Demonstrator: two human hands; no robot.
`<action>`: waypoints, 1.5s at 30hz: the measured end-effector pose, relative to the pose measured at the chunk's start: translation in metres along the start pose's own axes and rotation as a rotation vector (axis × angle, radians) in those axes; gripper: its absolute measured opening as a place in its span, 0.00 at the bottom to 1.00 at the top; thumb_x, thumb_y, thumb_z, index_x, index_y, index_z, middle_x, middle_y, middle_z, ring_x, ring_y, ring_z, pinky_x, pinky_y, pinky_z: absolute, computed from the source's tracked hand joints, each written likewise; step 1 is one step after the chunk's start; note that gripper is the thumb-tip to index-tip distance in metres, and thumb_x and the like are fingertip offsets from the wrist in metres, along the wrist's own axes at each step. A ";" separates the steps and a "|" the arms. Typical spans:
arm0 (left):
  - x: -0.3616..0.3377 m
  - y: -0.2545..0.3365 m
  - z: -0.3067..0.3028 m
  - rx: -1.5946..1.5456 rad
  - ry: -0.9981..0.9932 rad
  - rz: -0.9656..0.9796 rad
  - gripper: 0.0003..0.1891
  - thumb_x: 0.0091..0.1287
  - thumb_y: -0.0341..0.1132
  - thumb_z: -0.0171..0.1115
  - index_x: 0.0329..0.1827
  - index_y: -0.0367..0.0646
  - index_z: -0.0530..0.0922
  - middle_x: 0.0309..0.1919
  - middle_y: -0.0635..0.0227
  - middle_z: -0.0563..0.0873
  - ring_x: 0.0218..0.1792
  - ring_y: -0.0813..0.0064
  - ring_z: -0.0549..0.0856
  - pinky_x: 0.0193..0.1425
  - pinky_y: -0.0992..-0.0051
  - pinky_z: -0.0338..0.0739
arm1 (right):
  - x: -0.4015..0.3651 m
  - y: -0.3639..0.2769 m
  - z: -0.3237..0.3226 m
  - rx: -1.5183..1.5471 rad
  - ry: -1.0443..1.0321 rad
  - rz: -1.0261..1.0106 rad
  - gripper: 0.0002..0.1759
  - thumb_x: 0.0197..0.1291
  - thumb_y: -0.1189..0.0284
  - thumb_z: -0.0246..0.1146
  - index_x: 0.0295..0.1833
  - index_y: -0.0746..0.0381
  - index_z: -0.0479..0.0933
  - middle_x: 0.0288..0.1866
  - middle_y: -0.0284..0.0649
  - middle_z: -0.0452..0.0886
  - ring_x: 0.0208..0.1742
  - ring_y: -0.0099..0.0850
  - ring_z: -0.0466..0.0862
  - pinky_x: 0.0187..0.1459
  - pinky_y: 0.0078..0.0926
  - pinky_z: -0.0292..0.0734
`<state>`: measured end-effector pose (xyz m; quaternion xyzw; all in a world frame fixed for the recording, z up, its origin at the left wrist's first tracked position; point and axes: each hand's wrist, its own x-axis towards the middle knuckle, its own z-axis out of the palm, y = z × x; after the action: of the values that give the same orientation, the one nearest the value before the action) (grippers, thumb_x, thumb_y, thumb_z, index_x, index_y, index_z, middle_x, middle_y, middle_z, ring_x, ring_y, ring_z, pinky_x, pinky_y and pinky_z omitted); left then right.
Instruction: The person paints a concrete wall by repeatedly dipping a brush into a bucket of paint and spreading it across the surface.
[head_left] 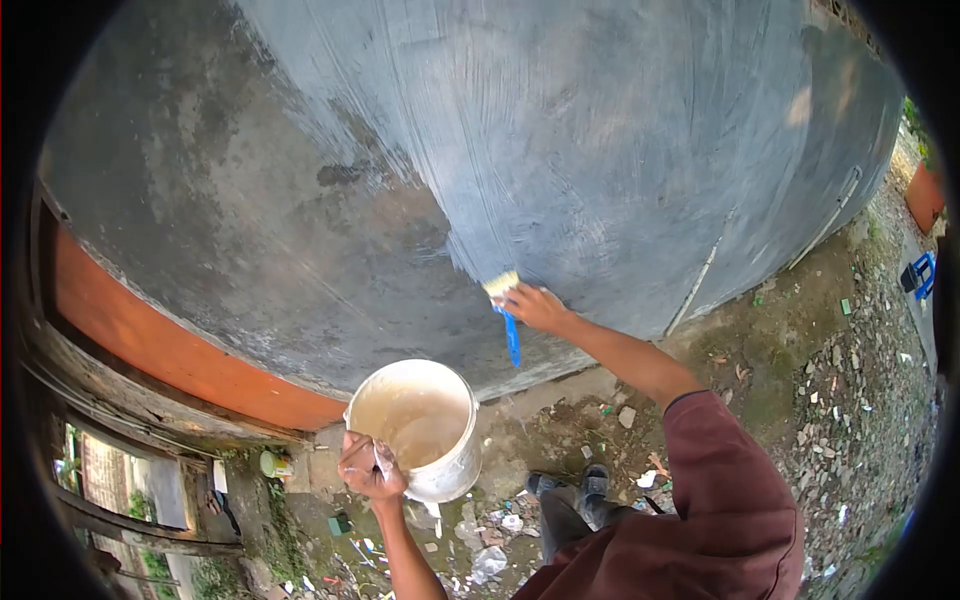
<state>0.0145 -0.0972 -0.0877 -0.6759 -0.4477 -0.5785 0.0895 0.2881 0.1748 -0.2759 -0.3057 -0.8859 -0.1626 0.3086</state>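
Observation:
My right hand grips a paintbrush with a blue handle and pale bristles. Its bristles are at the grey wall, right by the lower edge of a whitish brushed coat. Left of that edge the wall is darker and blotchy. My left hand is closed at the near rim of a white bucket, holding it up below and left of the brush. Pale, cream-coloured liquid shows inside the bucket. White smears mark the left fingers.
An orange panel borders the wall at lower left, beside a window-like opening. Rubble and litter cover the ground around my shoes. A small tub sits near the wall's base. At far right are a blue object and an orange pot.

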 end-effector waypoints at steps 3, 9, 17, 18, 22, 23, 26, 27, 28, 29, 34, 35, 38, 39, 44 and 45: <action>-0.001 -0.001 -0.009 0.010 -0.006 -0.035 0.18 0.62 0.30 0.59 0.14 0.37 0.69 0.12 0.63 0.72 0.16 0.67 0.68 0.26 0.69 0.63 | -0.035 -0.011 0.008 -0.062 -0.342 -0.012 0.22 0.59 0.74 0.60 0.61 0.52 0.77 0.57 0.35 0.74 0.49 0.34 0.83 0.41 0.27 0.88; -0.007 -0.012 -0.001 0.072 -0.056 -0.056 0.18 0.63 0.30 0.56 0.13 0.38 0.67 0.11 0.63 0.72 0.14 0.65 0.66 0.29 0.68 0.64 | 0.065 0.033 -0.077 0.042 0.015 0.004 0.18 0.60 0.74 0.60 0.56 0.51 0.79 0.56 0.41 0.77 0.47 0.37 0.85 0.31 0.34 0.83; 0.011 -0.026 0.026 0.076 -0.006 -0.044 0.18 0.64 0.28 0.57 0.14 0.38 0.68 0.11 0.63 0.71 0.14 0.65 0.66 0.28 0.68 0.62 | 0.193 0.054 -0.239 -0.105 0.577 0.109 0.22 0.53 0.77 0.66 0.55 0.50 0.81 0.48 0.38 0.82 0.42 0.37 0.83 0.35 0.31 0.84; 0.013 -0.028 0.029 0.060 -0.018 -0.041 0.18 0.64 0.28 0.57 0.14 0.38 0.68 0.11 0.63 0.71 0.14 0.65 0.66 0.28 0.68 0.62 | 0.192 0.054 -0.238 -0.107 0.610 0.122 0.22 0.54 0.78 0.66 0.55 0.50 0.82 0.48 0.38 0.82 0.42 0.37 0.83 0.35 0.32 0.84; 0.027 -0.041 0.039 0.005 0.009 0.013 0.15 0.61 0.26 0.58 0.15 0.38 0.69 0.13 0.64 0.74 0.16 0.65 0.69 0.27 0.68 0.62 | 0.130 0.040 -0.127 -0.129 0.645 0.115 0.25 0.53 0.79 0.64 0.58 0.51 0.81 0.51 0.38 0.82 0.44 0.39 0.83 0.38 0.33 0.84; 0.030 -0.042 0.036 0.003 -0.035 0.043 0.14 0.60 0.25 0.57 0.15 0.38 0.69 0.13 0.64 0.74 0.15 0.64 0.69 0.27 0.68 0.63 | 0.097 0.027 -0.096 -0.119 0.625 0.138 0.26 0.53 0.80 0.64 0.59 0.50 0.80 0.52 0.37 0.82 0.45 0.39 0.83 0.40 0.33 0.84; 0.044 -0.061 0.032 -0.009 -0.139 0.149 0.13 0.58 0.24 0.57 0.15 0.39 0.69 0.13 0.64 0.74 0.15 0.64 0.70 0.26 0.69 0.63 | 0.013 -0.041 -0.004 0.110 0.438 0.440 0.25 0.55 0.79 0.60 0.60 0.51 0.79 0.55 0.40 0.81 0.53 0.43 0.83 0.52 0.38 0.82; 0.045 -0.062 0.034 -0.089 -0.143 0.126 0.16 0.61 0.26 0.56 0.14 0.39 0.67 0.11 0.65 0.71 0.14 0.66 0.67 0.27 0.68 0.61 | -0.017 -0.068 0.025 0.160 0.314 0.599 0.24 0.54 0.78 0.62 0.58 0.50 0.80 0.55 0.40 0.81 0.54 0.44 0.82 0.54 0.40 0.80; 0.044 -0.065 0.030 -0.164 -0.155 0.095 0.19 0.64 0.28 0.56 0.13 0.39 0.65 0.10 0.65 0.68 0.14 0.68 0.63 0.28 0.68 0.60 | -0.055 -0.091 0.081 0.247 0.182 0.827 0.21 0.54 0.76 0.65 0.55 0.50 0.80 0.56 0.40 0.81 0.55 0.45 0.81 0.54 0.42 0.79; 0.042 -0.080 0.021 -0.127 -0.239 0.125 0.18 0.64 0.28 0.57 0.13 0.39 0.68 0.11 0.65 0.71 0.14 0.67 0.65 0.28 0.69 0.62 | -0.085 -0.109 0.129 0.310 0.120 0.975 0.16 0.58 0.71 0.66 0.53 0.57 0.81 0.50 0.45 0.83 0.52 0.46 0.83 0.51 0.40 0.79; 0.057 -0.115 0.012 -0.294 -0.414 0.188 0.16 0.62 0.29 0.59 0.15 0.37 0.72 0.13 0.63 0.76 0.15 0.67 0.71 0.28 0.70 0.64 | -0.076 -0.115 0.174 0.602 1.259 2.389 0.13 0.63 0.67 0.64 0.43 0.68 0.82 0.33 0.49 0.85 0.37 0.44 0.86 0.41 0.39 0.79; 0.060 -0.120 0.010 -0.305 -0.432 0.203 0.16 0.62 0.29 0.59 0.15 0.37 0.72 0.13 0.63 0.77 0.15 0.66 0.72 0.28 0.70 0.65 | -0.046 -0.111 0.143 0.627 1.226 2.335 0.13 0.63 0.66 0.64 0.41 0.68 0.81 0.32 0.47 0.85 0.35 0.42 0.86 0.39 0.39 0.79; 0.070 -0.124 0.011 -0.388 -0.446 0.228 0.16 0.63 0.30 0.59 0.15 0.36 0.73 0.13 0.62 0.77 0.15 0.66 0.73 0.29 0.69 0.66 | 0.026 -0.036 0.116 0.284 1.147 2.172 0.18 0.63 0.61 0.66 0.32 0.67 0.81 0.25 0.43 0.83 0.25 0.33 0.82 0.33 0.37 0.76; 0.074 -0.124 0.012 -0.442 -0.438 0.224 0.17 0.63 0.31 0.59 0.15 0.37 0.73 0.13 0.62 0.77 0.15 0.66 0.74 0.29 0.69 0.67 | 0.067 -0.031 0.069 0.310 1.335 2.040 0.20 0.62 0.58 0.67 0.30 0.67 0.80 0.24 0.43 0.83 0.23 0.31 0.81 0.32 0.37 0.75; 0.083 -0.134 -0.002 -0.490 -0.434 0.188 0.16 0.58 0.26 0.57 0.12 0.40 0.66 0.12 0.59 0.76 0.12 0.61 0.74 0.27 0.69 0.66 | 0.245 -0.043 -0.157 0.648 1.317 1.033 0.16 0.67 0.65 0.64 0.42 0.71 0.81 0.20 0.34 0.77 0.17 0.18 0.76 0.17 0.19 0.67; 0.086 -0.134 -0.006 -0.474 -0.417 0.197 0.17 0.61 0.29 0.57 0.13 0.38 0.69 0.11 0.61 0.75 0.13 0.63 0.73 0.28 0.69 0.67 | 0.278 -0.034 -0.184 0.439 1.288 0.857 0.15 0.66 0.66 0.64 0.40 0.70 0.81 0.20 0.34 0.77 0.17 0.18 0.75 0.17 0.18 0.67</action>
<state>-0.0906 0.0203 -0.0652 -0.8218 -0.2418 -0.5044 -0.1084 0.1750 0.1842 0.0394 -0.3975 -0.3513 0.0035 0.8477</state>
